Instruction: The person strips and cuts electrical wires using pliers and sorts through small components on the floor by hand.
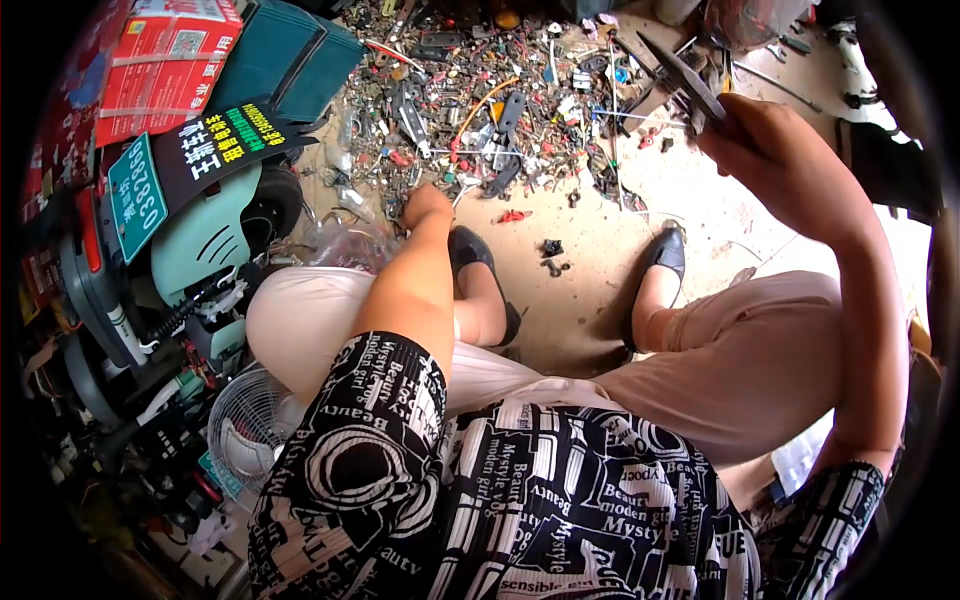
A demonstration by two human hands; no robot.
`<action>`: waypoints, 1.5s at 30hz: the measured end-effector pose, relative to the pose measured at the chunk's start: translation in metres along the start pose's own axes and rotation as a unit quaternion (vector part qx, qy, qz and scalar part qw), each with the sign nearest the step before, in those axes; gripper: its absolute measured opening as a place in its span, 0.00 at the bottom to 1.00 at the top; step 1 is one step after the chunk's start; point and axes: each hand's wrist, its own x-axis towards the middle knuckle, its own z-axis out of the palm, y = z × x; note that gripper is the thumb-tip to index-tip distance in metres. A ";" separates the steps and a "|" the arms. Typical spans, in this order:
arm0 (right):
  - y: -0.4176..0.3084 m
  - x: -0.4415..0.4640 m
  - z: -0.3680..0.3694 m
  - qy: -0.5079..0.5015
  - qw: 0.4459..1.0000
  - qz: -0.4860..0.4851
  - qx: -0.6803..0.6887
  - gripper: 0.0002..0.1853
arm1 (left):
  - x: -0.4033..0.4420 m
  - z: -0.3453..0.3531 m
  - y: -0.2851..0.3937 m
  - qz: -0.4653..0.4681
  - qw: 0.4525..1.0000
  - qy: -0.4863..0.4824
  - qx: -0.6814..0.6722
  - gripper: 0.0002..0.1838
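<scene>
The right hand [772, 155] grips a dark tool [690, 82], upper right, likely stiff, best held low; left hand [428, 207], cannot tell.

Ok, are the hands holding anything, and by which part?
The right hand holds a dark metal tool by its near end, pointed end outward. The left hand is at the scattered parts; whether it grips anything cannot be told.
</scene>
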 end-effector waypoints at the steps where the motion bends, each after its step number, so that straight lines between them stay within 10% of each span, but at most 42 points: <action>1: 0.002 0.006 0.002 0.001 1.000 -0.003 -0.007 0.15 | 0.002 -0.007 0.002 0.000 1.000 0.001 -0.008 0.15; 7: 0.007 0.049 0.005 0.029 0.992 -0.025 -0.120 0.15 | 0.034 -0.107 0.043 0.181 0.978 -0.073 0.076 0.21; 16: -0.054 0.066 0.012 0.174 0.964 -0.024 0.199 0.17 | -0.133 -0.330 0.041 0.377 0.849 -0.080 -0.362 0.12; 23: -0.094 0.047 0.017 0.201 0.869 -0.106 0.440 0.14 | -0.225 -0.332 0.037 0.480 0.695 -0.078 -0.530 0.10; 45: -0.055 0.062 -0.024 0.223 0.781 -0.064 0.580 0.10 | -0.220 -0.337 0.088 0.460 0.585 -0.279 -0.606 0.15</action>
